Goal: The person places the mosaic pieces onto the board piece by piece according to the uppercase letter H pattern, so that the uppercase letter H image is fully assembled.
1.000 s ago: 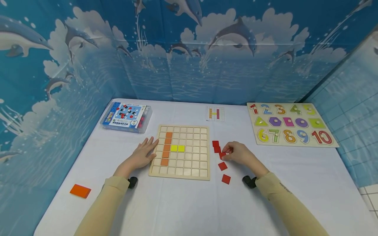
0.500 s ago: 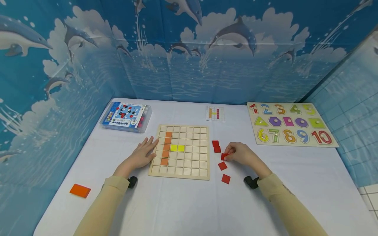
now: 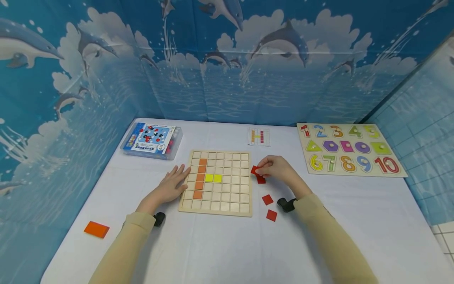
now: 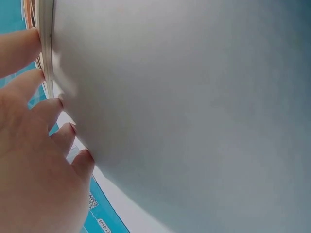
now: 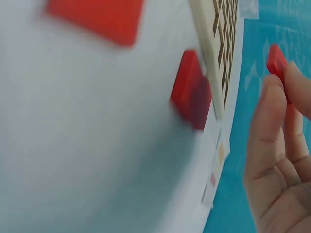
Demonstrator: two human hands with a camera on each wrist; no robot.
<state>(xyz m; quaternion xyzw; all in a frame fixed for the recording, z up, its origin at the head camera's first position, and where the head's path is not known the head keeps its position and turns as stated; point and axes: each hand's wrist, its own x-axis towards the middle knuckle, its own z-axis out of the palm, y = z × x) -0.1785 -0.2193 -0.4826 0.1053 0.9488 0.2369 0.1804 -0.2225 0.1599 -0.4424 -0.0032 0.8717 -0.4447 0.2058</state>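
Observation:
My right hand [image 3: 278,171] pinches a red square tile [image 3: 254,169] between thumb and fingertips, just beyond the right rim of the wooden grid board [image 3: 227,187]. In the right wrist view the held tile [image 5: 276,60] is raised above the table, and other red tiles [image 5: 189,92] lie below. Fingers spread, my left hand [image 3: 168,187] rests at the board's left edge; its fingertips touch the side in the left wrist view. A column of orange tiles [image 3: 199,177] and two yellow tiles [image 3: 213,178] sit in the board's cells. Red tiles [image 3: 267,199] lie right of the board.
A pattern card [image 3: 259,137] lies behind the board. At the back left is a clear plastic box [image 3: 152,138] with a printed label. A number-and-shape puzzle board [image 3: 338,157] occupies the back right. Orange tiles [image 3: 96,229] lie at the front left.
My right hand has lifted a red tile from the scattered ones and carried it left and away from me, towards the board. The left hand has stayed put.

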